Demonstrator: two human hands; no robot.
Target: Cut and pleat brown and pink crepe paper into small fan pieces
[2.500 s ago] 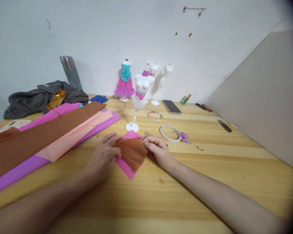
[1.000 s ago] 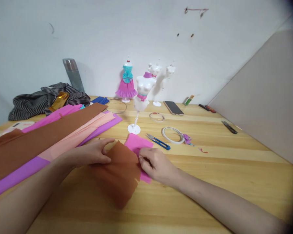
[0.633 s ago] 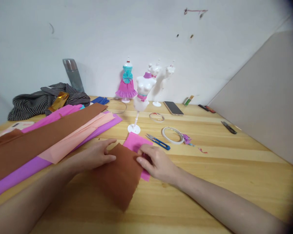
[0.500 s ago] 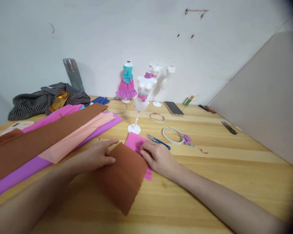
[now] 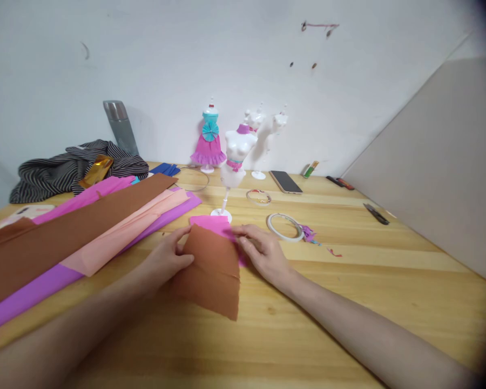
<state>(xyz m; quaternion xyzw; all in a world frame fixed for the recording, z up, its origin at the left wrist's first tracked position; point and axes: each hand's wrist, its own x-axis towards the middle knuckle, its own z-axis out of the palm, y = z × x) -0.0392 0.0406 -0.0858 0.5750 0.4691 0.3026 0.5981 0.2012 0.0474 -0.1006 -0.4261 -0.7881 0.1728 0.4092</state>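
Observation:
A square of brown crepe paper lies over a pink crepe paper piece, whose top strip and right edge show. My left hand grips the brown piece at its left edge, thumb on top and the other fingers partly hidden. My right hand has its fingertips closed at the pink paper's right side, beside the brown piece's upper right corner. Just behind the papers stands a small white dress form with a purple collar and a pink waistband.
Brown, peach and purple crepe sheets lie on the left, near a striped cloth and a bottle. A dressed form, a phone, a tape roll and a dark cutter are farther back.
The brown piece has swung round and now lies squarer over the pink one. Both papers have shifted slightly away from me. My right hand now covers the blue thread snips.

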